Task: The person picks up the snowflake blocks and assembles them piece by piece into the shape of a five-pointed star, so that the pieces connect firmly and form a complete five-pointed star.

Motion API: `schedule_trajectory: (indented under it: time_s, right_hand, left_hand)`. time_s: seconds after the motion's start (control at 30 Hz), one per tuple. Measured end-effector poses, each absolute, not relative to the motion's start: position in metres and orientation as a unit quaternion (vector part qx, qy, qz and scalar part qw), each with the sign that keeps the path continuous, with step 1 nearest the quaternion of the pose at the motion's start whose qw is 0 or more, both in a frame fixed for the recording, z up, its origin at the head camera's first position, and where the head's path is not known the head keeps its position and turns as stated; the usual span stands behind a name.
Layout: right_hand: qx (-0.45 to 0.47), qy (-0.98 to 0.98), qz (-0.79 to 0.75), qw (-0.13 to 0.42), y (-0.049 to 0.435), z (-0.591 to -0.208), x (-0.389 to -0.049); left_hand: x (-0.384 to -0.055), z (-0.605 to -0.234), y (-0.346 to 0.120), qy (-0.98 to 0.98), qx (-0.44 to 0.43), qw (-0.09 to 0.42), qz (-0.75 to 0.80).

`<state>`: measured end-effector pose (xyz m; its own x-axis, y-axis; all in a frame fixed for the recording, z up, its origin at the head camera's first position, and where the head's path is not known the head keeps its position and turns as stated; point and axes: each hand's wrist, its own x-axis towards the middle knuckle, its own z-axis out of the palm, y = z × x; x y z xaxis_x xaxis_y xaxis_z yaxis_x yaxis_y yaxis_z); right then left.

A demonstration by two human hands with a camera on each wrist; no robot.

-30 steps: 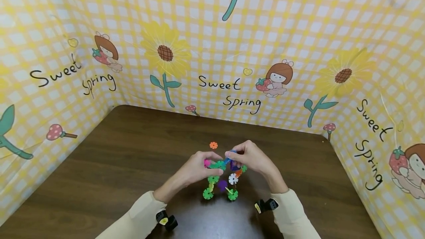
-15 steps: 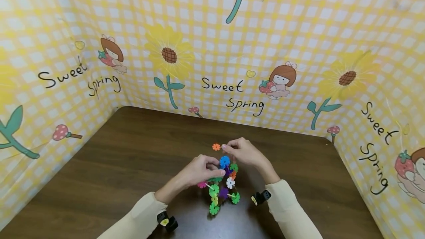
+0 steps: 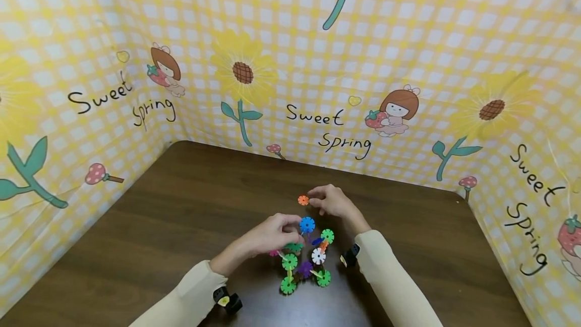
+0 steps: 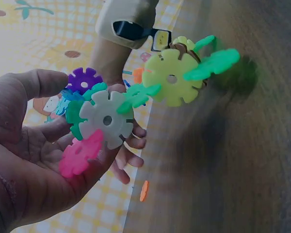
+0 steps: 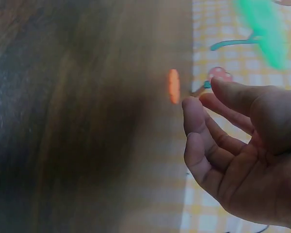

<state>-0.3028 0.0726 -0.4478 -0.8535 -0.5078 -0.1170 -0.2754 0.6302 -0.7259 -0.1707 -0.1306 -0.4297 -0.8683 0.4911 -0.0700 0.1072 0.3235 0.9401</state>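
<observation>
My left hand (image 3: 268, 234) holds a linked structure of notched plastic snowflake discs. In the head view, a blue disc (image 3: 307, 225) stands at its far end, a white disc (image 3: 318, 256) on its right side and a purple disc (image 3: 305, 269) nearer me. The left wrist view shows thumb and fingers around the joined part, by a pale disc (image 4: 94, 116) and a pink disc (image 4: 80, 154). Beyond the structure, my right hand (image 3: 335, 201) holds nothing, its fingers loosely bent beside a loose orange disc (image 3: 303, 200) on the table.
The brown wooden table (image 3: 204, 191) is enclosed by a yellow checked cloth (image 3: 254, 24) at the back and both sides. A black wrist camera (image 3: 228, 301) sits at my left cuff, and another camera (image 3: 350, 255) at my right.
My right hand has let go of the blue disc and moved away to the loose orange disc. My left hand keeps hold of the structure, which has tilted, its near end shifting toward me.
</observation>
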Motion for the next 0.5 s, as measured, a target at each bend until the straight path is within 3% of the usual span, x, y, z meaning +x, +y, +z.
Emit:
schedule_trajectory:
  time_s: [0.23,0.5]
  right_hand:
    - [-0.198,0.898,-0.345,0.187,0.066,-0.467,-0.313]
    - [-0.229,0.902,-0.330,0.158,0.058,-0.473,-0.311]
  left_hand:
    - [-0.172,-0.428,-0.135,0.791,0.167,0.196,0.555]
    - [-0.173,-0.429,-0.142,0.808,0.175,0.189,0.530]
